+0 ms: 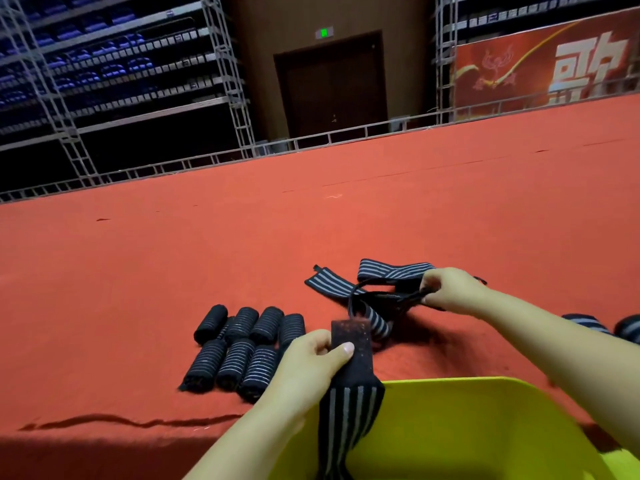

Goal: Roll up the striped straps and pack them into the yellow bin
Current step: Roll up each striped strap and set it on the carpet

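Observation:
My left hand [313, 362] pinches the black velcro end of a black strap with grey stripes [349, 407], which hangs down over the yellow bin [460, 431] at the bottom right. My right hand [450, 291] grips a thin black loop of the tangled loose straps [372, 299] lying on the red carpet. Several rolled striped straps [242, 344] lie in two rows on the carpet left of my left hand. More rolled straps [609, 325] show past my right forearm at the right edge.
The red carpet [242, 244] covers a wide raised stage, with a wrinkle near its front edge at the lower left. A metal railing [207, 157] borders the far side. Scaffolding, blue seats and a dark door stand beyond.

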The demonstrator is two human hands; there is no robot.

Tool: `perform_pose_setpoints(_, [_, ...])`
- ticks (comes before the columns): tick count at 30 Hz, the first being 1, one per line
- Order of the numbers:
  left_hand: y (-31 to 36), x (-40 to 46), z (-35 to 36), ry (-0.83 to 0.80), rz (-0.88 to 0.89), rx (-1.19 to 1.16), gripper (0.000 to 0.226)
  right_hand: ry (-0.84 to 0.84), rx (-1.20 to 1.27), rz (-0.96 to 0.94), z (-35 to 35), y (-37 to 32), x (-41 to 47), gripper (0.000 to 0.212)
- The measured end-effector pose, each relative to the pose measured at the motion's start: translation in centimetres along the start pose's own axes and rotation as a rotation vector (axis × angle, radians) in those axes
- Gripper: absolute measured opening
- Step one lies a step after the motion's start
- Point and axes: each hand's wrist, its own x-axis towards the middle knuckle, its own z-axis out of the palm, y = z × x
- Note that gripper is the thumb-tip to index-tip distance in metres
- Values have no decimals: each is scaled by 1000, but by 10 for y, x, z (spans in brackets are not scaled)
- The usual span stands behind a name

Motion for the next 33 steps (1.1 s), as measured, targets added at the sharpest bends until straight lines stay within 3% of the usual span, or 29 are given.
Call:
perform_pose_setpoints(5, [1, 0, 5, -1, -3, -13, 12, -227, -301, 72, -12, 7, -27, 14])
perform_pose_setpoints(6, [1, -1, 6, 0, -4, -13, 13, -194, -339, 177, -3, 15, -9, 27])
perform_pose_setpoints(8, [1, -2, 8, 0, -6, -9, 16, -255, -391, 159, 21, 47, 10, 67])
perform_pose_setpoints(9, [0, -2, 8, 0, -9, -11, 16, -258, -402, 138, 26, 42, 12, 68])
perform_pose_setpoints(10, [1, -3, 7, 0, -14, -8, 15, -194, -384, 191, 21, 23, 10, 57])
perform_pose_setpoints(12, [2, -3, 4, 1, -15, 3, 14, -45, -251, 122, 11, -7, 2, 34])
perform_pose_setpoints(15, [4, -2, -1, 5, -12, -12, 13, 155, -65, 85, 9, -31, -3, 23])
perform_pose_setpoints(19, [7, -6, -6, 13, 1, -14, 13, -168, -19, 77, 20, -64, -14, 52])
perform_pose_setpoints(22, [8, -7, -11, 29, 3, -1, 16, -122, -65, 159, 30, -61, -22, 56])
perform_pose_setpoints(24, [7, -9, -13, 34, 8, -7, 15, -2, 115, 232, 28, -58, -18, 29])
perform_pose_setpoints(26, [7, -9, -15, 45, 24, -9, 14, 47, 508, 286, 16, -55, -15, 6])
perform_pose_setpoints(29, [13, -5, -11, 36, 46, -12, 17, -56, 917, 375, -5, -55, -22, 8])
perform_pose_setpoints(33, [28, 7, 3, -57, 57, 18, 10, -171, 1057, 388, -15, -64, -39, 14])
